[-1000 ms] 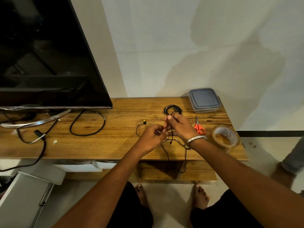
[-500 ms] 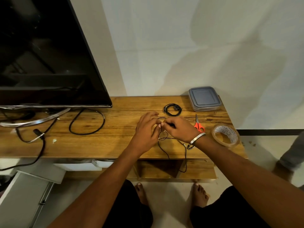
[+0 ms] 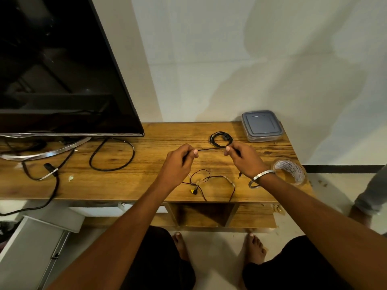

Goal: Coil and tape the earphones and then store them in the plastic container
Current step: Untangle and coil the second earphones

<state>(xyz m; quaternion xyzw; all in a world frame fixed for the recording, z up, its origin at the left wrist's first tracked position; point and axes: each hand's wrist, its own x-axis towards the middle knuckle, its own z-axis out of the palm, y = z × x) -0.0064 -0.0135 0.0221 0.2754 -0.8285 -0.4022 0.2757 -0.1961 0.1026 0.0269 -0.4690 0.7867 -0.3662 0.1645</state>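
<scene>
A wooden TV unit (image 3: 129, 183) spans the scene, with the television (image 3: 52, 65) at ten o'clock. At two o'clock the plastic container (image 3: 261, 126) sits lidded against the wall, and at three o'clock the tape roll (image 3: 289, 171) lies flat near the unit's right edge. One coiled black cable (image 3: 221, 139) rests at one o'clock, just beyond the right hand.

The left hand (image 3: 178, 162) and the right hand (image 3: 244, 159) are held apart above the wood, each with thumb and fingers pinched on the earphone cable (image 3: 210, 149), so a short black stretch runs taut between them. The rest of the earphones (image 3: 209, 183) trails loose at six o'clock of the hands, in open loops near the front edge, with a small yellow piece (image 3: 192, 191) among them; two strands hang over the edge.

The step in hand looks like the start of coiling. To do it well, the person would likely keep one pinch as a fixed anchor and let the other feed even loops onto it, drawing slack gently so the loose strands do not knot or snag the edge. Loops of like size would stack neatly and make the taping easier. The tape lies within the right hand's reach, and the container's lid is not yet off.
</scene>
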